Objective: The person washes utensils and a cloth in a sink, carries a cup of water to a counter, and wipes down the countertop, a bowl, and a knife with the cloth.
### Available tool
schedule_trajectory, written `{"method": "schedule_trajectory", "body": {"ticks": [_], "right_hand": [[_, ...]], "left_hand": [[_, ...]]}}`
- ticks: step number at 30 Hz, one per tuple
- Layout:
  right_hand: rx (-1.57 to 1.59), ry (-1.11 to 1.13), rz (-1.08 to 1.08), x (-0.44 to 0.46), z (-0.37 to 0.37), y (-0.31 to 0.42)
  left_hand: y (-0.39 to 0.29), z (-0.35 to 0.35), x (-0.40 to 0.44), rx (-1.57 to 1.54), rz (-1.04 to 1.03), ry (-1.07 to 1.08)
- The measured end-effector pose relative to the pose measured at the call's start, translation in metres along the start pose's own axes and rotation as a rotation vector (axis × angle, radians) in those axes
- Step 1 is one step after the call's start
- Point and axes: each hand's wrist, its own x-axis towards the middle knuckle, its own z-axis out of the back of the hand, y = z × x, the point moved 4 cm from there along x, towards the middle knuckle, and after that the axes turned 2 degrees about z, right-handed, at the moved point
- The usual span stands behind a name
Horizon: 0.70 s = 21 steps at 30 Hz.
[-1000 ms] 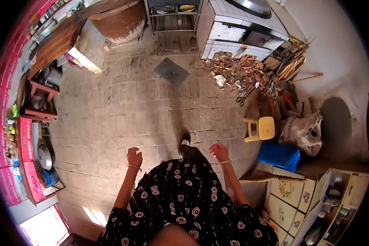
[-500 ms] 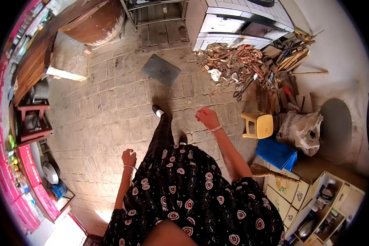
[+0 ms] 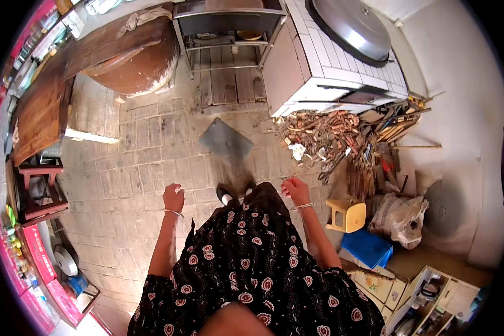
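A large white-tiled stove (image 3: 308, 61) with a domed silver lid stood at the upper right of the frame. A dark grey, flat, four-sided sheet (image 3: 226, 138) lay on the brick floor at upper centre, just beyond the feet, untouched; it looked thin, light and fairly stiff, its material uncertain, best taken by an edge or corner. A small yellow plastic-looking stool (image 3: 350, 215), right of centre, seemed light, rigid, a little slippery and not fragile; its seat rim offered the surest hold. The right hand (image 3: 297, 191), nearest the stool but apart from it, and the left hand (image 3: 174, 197), left of centre, hung part open, fingers loosely curled, nothing visible in either.
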Motion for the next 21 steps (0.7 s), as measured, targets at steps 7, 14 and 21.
{"method": "schedule_trajectory", "body": {"ticks": [7, 14, 21], "right_hand": [[0.091, -0.079, -0.067, 0.083, 0.007, 0.048], [0.113, -0.037, -0.009, 0.223, 0.008, 0.143], [0.118, 0.077, 0.068, 0.358, -0.009, 0.259]], "left_hand": [[-0.068, -0.025, 0.091, -0.063, -0.043, 0.037], [-0.122, -0.033, 0.196, -0.008, -0.04, 0.007], [-0.205, -0.041, 0.291, 0.02, -0.12, -0.044]]}}
